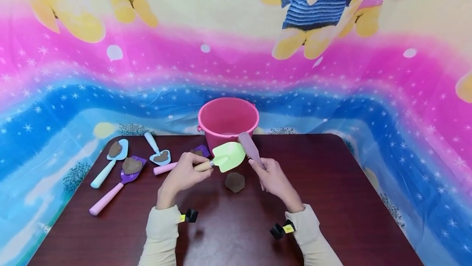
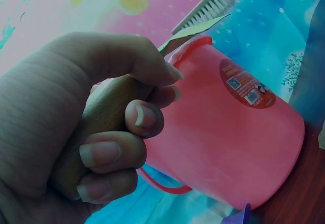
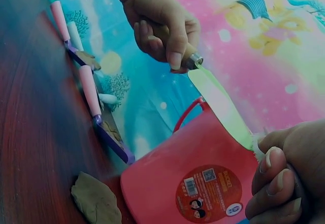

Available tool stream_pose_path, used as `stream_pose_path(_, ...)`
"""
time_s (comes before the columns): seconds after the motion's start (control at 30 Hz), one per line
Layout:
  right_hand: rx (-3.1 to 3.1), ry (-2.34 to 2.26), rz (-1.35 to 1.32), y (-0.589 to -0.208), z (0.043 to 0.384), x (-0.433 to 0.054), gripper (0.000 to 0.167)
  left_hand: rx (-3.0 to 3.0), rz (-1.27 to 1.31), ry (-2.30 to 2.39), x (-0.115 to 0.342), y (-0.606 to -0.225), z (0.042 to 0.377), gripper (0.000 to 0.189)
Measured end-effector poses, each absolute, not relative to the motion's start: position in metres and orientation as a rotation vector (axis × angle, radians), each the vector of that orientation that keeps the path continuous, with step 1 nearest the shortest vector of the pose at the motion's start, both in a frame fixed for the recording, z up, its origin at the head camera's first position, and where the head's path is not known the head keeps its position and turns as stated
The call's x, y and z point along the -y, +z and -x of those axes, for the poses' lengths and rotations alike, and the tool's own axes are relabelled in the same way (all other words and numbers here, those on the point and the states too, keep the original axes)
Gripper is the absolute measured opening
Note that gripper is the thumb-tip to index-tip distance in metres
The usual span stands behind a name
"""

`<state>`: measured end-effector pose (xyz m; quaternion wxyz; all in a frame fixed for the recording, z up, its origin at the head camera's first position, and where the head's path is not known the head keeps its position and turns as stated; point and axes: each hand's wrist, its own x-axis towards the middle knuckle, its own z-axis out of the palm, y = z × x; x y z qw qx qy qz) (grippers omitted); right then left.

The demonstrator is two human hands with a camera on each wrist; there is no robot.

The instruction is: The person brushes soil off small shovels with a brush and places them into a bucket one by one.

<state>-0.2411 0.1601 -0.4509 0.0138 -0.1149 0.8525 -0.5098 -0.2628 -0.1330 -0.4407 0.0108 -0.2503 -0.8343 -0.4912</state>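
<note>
My left hand [image 1: 188,172] grips the wooden handle [image 2: 109,107] of a small trowel with a light green blade [image 1: 229,156]. The blade is held up in front of a pink bucket [image 1: 228,116]. In my right hand [image 1: 273,178] is a mauve scrubbing brush [image 1: 251,148] with pale bristles [image 2: 216,5], its bristle side against or very near the blade's tip edge. On the table below the blade lies a flat brown lump of clay [image 1: 234,182], which the right wrist view also shows beside the bucket.
To the left lie several shovels: a light blue one [image 1: 107,171], a purple one with a pink handle [image 1: 110,198], a small blue one [image 1: 153,143] and another purple one [image 1: 202,150] partly behind my left hand. Brown clay sits on their blades. A printed cloth [image 1: 236,65] hangs behind the table [image 1: 324,200].
</note>
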Motion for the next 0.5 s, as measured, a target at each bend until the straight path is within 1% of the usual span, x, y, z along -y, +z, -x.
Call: stream_pose_path(0.5,-2.682,-1.647,0.351,-0.4506,0.2412,-0.1621,0.043,2.615,0.764,-1.545,0.1373,-0.4409,0.2636,0.003)
